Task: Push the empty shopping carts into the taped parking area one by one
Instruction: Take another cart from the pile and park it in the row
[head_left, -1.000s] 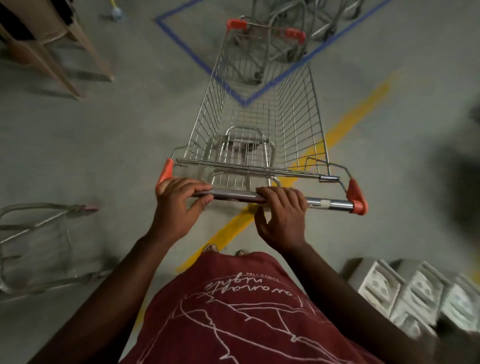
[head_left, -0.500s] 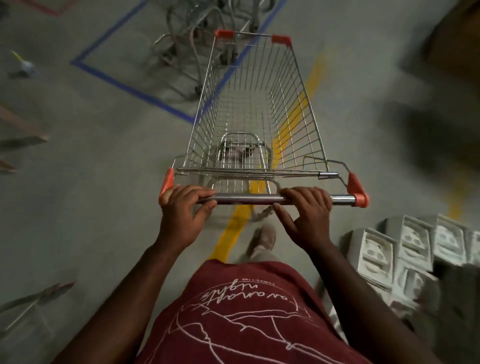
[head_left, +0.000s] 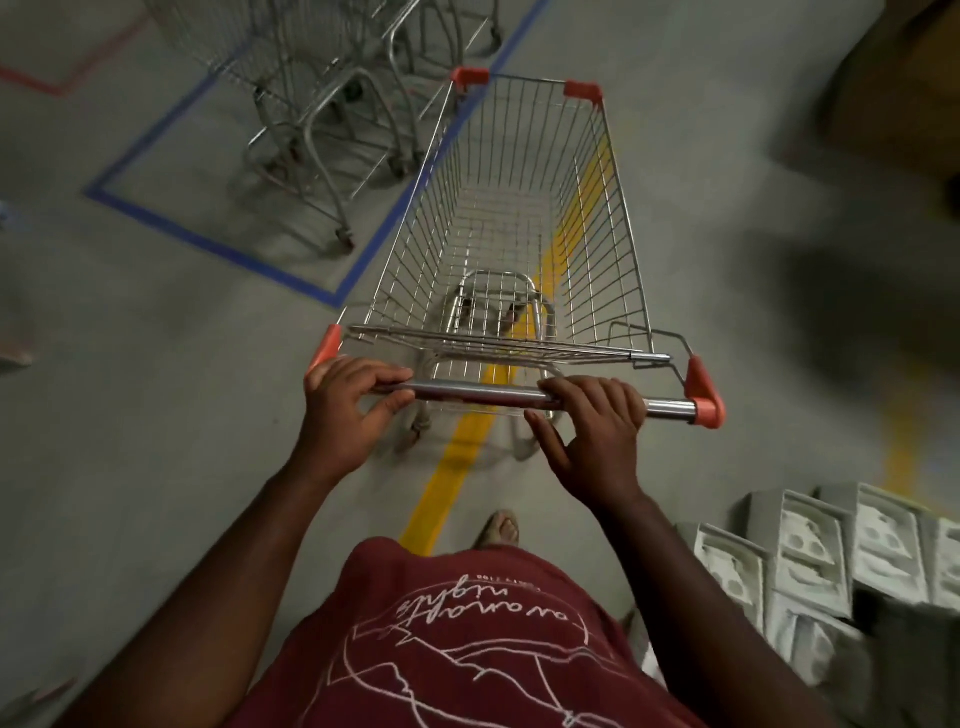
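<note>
Fingers (head_left: 363, 369) of the left hand (head_left: 345, 410) wrap the steel handle bar (head_left: 478, 393) near its left orange cap; the right hand (head_left: 597, 436) clamps it right of centre. The empty cart (head_left: 519, 223) rolls over the yellow line (head_left: 452, 478), just right of the blue tape (head_left: 218, 244) and outside it. Parked carts (head_left: 332, 104) stand inside the tape. The wire frame looks light, stiff and free-rolling; the bar is the place to steer from.

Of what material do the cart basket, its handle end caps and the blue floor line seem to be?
Cart basket: shiny metal wire, probably plated steel, by its glint. Handle end caps: matte orange-red plastic, apparently. Blue floor line: flat adhesive tape, likely, though paint is possible.
</note>
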